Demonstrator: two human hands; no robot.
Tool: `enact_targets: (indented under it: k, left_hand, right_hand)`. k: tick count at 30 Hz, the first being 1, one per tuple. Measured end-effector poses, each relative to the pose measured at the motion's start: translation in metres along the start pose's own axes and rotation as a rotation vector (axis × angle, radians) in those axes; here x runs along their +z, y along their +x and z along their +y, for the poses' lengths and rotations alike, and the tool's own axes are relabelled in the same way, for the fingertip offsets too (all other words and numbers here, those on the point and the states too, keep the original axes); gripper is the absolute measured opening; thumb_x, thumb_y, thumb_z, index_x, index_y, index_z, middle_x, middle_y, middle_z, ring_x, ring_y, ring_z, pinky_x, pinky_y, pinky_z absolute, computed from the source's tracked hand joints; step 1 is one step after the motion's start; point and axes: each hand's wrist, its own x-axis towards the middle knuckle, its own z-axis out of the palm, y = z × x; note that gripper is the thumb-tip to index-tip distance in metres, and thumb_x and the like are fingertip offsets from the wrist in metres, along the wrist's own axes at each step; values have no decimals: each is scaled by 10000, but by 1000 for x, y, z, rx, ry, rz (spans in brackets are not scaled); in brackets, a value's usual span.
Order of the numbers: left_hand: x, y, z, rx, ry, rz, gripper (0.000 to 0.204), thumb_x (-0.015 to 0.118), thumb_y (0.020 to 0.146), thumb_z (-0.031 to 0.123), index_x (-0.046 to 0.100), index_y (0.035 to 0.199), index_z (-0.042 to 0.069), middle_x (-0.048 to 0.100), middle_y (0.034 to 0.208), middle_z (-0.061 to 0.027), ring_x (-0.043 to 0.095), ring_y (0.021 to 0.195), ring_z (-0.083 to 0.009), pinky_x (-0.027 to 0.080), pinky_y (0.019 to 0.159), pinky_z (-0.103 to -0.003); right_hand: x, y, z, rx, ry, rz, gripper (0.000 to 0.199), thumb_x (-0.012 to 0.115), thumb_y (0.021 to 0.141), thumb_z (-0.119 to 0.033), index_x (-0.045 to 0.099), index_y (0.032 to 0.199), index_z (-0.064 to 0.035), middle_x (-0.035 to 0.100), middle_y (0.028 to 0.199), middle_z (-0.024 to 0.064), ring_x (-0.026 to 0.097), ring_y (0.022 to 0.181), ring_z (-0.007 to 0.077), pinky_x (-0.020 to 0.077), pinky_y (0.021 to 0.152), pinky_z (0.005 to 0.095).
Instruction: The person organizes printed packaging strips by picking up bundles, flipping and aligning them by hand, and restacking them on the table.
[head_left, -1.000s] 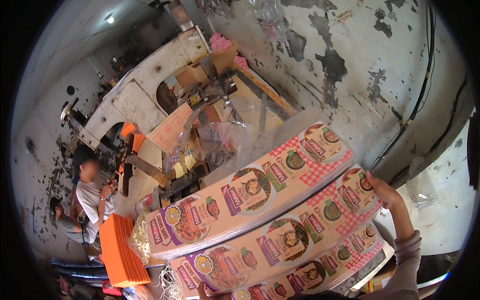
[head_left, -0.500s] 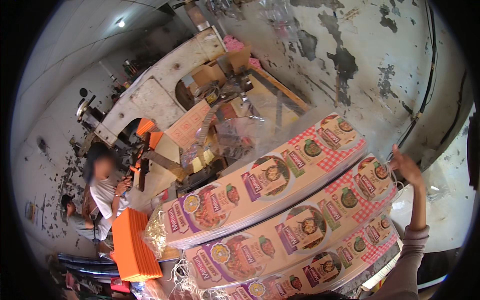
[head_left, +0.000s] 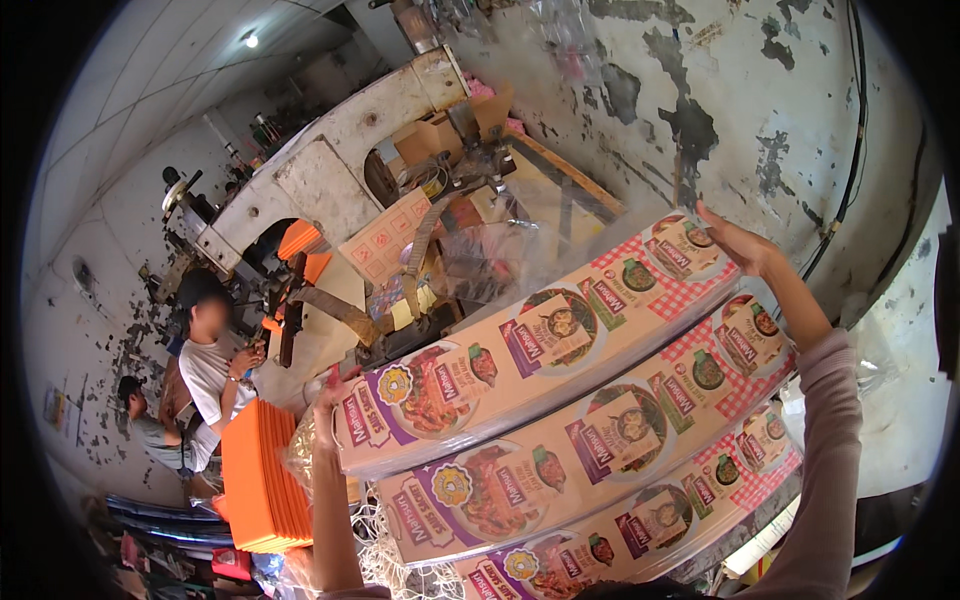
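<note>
Three stacks of long printed cardboard sheets lie side by side before me, showing food pictures and red checks. My left hand (head_left: 328, 392) is at the left end of the far stack (head_left: 470, 385), its fingers curled at the edge and partly hard to make out. At the opposite end, my right hand (head_left: 742, 242) grips the far corner, with its fingers over the back edge. The middle stack (head_left: 525, 470) and the near stack (head_left: 600, 550) lie closer to me, with neither hand on them.
Orange stacked sheets (head_left: 262, 480) stand at the left, beside pale string (head_left: 385, 550). Behind the stacks are a cluttered bench and a large whitish machine frame (head_left: 305, 185). A person in a white shirt (head_left: 208, 375) works at the left. A peeling wall (head_left: 745, 120) rises at right.
My left hand has come into view and reached the far stack's left end. My right hand has moved left from beside the stacks onto its right end. The view has shifted slightly.
</note>
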Motion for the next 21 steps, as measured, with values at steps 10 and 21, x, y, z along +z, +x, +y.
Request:
enact_targets:
  k: [10, 21]
  left_hand:
    - [-5, -5, -10, 169, 16, -29, 478, 497, 708, 178, 341, 1131, 19, 538, 902, -151, 572, 789, -224, 493, 699, -313]
    - [-36, -20, -8, 27, 100, -25, 363, 505, 754, 203, 476, 1063, 17, 548, 993, -88, 562, 823, -183, 469, 728, -291]
  right_hand:
    - [22, -17, 1, -153, -107, 230, 707, 323, 808, -567, 326, 1221, 7, 427, 1191, 142, 450, 1056, 160, 410, 840, 288]
    - [3, -27, 4, -236, -831, 630, 771, 232, 791, -624, 458, 1122, 36, 468, 1144, 168, 445, 1056, 223, 319, 898, 307]
